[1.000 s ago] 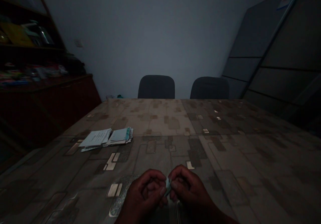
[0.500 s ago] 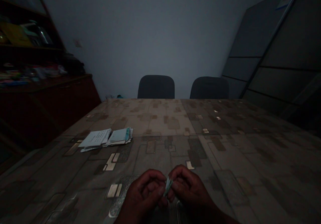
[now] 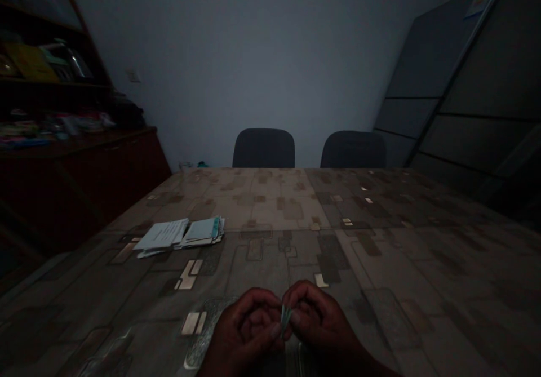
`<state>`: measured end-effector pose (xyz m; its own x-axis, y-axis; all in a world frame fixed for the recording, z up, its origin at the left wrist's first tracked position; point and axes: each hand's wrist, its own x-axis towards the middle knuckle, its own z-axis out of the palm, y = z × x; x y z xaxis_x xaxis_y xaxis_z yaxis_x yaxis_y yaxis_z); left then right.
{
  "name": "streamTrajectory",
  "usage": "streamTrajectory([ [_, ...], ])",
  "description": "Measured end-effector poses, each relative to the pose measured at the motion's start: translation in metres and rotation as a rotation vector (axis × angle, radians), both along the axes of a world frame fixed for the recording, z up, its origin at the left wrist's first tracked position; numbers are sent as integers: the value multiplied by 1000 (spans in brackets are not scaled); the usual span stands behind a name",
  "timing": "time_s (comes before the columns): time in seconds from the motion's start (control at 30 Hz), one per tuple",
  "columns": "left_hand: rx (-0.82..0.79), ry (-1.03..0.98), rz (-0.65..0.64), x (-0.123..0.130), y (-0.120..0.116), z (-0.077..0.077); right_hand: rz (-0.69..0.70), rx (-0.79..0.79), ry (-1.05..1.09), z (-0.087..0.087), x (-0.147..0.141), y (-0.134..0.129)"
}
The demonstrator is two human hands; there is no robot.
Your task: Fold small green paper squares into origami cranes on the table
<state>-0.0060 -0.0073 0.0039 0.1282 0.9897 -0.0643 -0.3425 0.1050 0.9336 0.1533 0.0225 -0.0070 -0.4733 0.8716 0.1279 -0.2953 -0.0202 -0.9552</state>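
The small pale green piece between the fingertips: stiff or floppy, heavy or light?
The piece looks thin and layered, like folded paper, so it would probably bend easily. It is likely light: only fingertips pinch it. Its narrow, flat-looking shape suggests sliding rather than rolling if pushed.

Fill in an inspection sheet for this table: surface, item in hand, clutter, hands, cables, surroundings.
Surface: table under a patterned cover with rounded-rectangle shapes; dim light.
Item in hand: small, pale green-white slip, seemingly folded; too dark to read.
Clutter: left pile and right pile of papers side by side, on the table's left; the right one has a teal strip.
Hands: left hand and right hand bare, both pinching the slip at the near side.
Cables: nothing seen.
Surroundings: two chairs beyond the far edge, a pale wall behind, a dark red cupboard at left.
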Motion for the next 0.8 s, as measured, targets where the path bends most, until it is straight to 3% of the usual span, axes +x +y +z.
streamTrajectory([
  [0.23, 27, 93, 59, 2, -4, 5, 8, 26, 16, 4, 1, -2],
  [0.63, 3, -4, 31, 1, -2, 5, -4, 17, 8, 4, 0, -1],
  [0.8, 32, 48, 44, 0, -2, 1, -8, -2, -10, 1, -1, -1],
])
